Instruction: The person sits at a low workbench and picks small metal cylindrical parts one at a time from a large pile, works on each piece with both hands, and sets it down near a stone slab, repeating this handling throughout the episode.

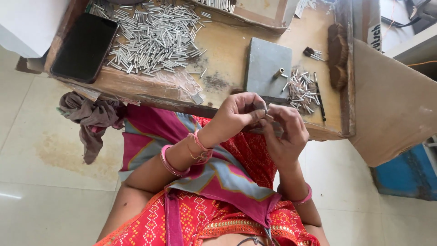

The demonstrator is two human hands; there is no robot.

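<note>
Both hands pinching one small metal tube [265,109] at frame centre, left hand [236,114] and right hand [284,132] just above the bench [223,50] edge; likely to slip to the floor [54,155] if fingertips loosen.

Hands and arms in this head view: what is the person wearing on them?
Both arms are bare, with no sleeves or gloves. The left hand has a thin pink-orange thread at the wrist and a pink bangle further up the forearm. The right hand has one pink bangle on its forearm. No rings show.
</note>
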